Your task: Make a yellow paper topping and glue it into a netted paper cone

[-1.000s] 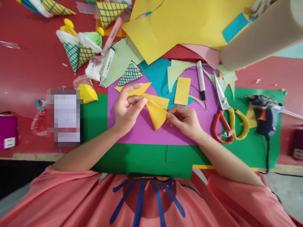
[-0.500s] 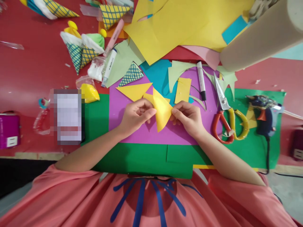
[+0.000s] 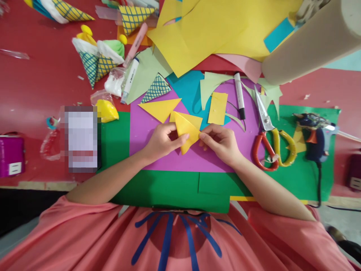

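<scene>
A curled piece of yellow paper is held between my two hands above a purple sheet. My left hand grips its left side, thumb lying across the front and fingers behind. With thumb and forefinger, my right hand pinches its right corner. Just behind the held piece lie flat yellow paper pieces. A small cone with a blue lattice pattern rests farther back. To the right of my right hand are open scissors with one red and one yellow handle.
A glue gun lies at the right on a green sheet. Markers, paper scraps and a large yellow sheet spread behind. A thick beige cylinder stands back right. Decorated cones and a phone-like device are at left.
The yellow paper has shifted slightly left and turned, and my left thumb now reaches farther across it. My right hand has moved a little left with its corner.
</scene>
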`<state>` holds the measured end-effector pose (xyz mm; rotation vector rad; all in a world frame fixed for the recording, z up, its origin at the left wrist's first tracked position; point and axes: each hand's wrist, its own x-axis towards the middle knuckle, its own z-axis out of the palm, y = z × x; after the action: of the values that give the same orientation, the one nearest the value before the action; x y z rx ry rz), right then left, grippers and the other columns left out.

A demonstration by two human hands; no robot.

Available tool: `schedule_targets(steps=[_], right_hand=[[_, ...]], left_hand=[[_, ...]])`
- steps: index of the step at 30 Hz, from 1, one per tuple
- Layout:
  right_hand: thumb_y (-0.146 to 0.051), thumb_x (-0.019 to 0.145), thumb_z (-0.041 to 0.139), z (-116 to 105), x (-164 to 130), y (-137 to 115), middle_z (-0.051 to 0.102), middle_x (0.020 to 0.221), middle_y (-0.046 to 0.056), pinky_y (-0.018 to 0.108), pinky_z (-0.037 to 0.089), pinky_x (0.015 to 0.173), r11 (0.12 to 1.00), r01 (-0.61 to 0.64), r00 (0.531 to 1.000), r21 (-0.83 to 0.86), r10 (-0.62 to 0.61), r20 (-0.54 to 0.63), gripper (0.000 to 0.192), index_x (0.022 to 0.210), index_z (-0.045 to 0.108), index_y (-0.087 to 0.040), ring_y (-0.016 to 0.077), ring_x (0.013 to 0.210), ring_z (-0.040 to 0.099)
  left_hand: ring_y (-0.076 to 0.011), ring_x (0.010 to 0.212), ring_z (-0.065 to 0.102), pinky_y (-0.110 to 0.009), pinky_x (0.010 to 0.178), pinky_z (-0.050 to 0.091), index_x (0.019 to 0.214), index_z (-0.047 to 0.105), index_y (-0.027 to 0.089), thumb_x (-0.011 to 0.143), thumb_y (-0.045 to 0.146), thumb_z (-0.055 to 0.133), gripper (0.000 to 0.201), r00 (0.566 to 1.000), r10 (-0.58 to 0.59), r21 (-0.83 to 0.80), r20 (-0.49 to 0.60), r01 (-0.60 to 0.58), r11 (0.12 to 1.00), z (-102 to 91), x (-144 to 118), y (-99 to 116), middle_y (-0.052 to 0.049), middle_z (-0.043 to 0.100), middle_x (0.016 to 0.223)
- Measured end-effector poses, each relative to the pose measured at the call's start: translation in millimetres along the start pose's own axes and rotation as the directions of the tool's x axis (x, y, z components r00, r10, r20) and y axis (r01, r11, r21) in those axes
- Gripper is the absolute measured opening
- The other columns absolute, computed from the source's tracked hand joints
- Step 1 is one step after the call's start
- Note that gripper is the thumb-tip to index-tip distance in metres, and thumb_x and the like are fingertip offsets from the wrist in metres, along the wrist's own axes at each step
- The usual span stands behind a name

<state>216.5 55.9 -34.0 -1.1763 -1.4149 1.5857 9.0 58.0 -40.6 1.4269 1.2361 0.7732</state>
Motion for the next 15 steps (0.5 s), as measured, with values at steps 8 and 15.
schedule_targets(steps=[8,15], right_hand=[[-0.039,0.085,0.070,-3,2,1,0.064,0.058,-0.004,0.019,0.044,0.044,0.989,-0.025,0.996,0.144,0.037,-0.083,0.025,0.074,0.060,-0.018,0.0064,0.044,0.055],[-0.041,0.085,0.070,-6,3,4,0.065,0.058,-0.004,0.018,0.042,0.040,0.985,-0.061,0.994,0.160,0.075,-0.083,0.026,0.075,0.060,-0.018,0.0062,0.043,0.055]], left_hand=[[-0.0059,0.043,0.051,-0.016,0.040,0.040,0.068,0.054,0.017,0.080,0.028,0.065,0.019,0.999,-0.047,-0.162,0.002,0.047,0.986,-2.5,4,12,0.004,0.054,0.052],[-0.0041,0.042,0.051,-0.013,0.038,0.041,0.069,0.056,0.017,0.081,0.030,0.067,0.021,0.999,-0.049,-0.186,-0.011,0.046,0.981,-2.8,5,12,0.005,0.054,0.054]])
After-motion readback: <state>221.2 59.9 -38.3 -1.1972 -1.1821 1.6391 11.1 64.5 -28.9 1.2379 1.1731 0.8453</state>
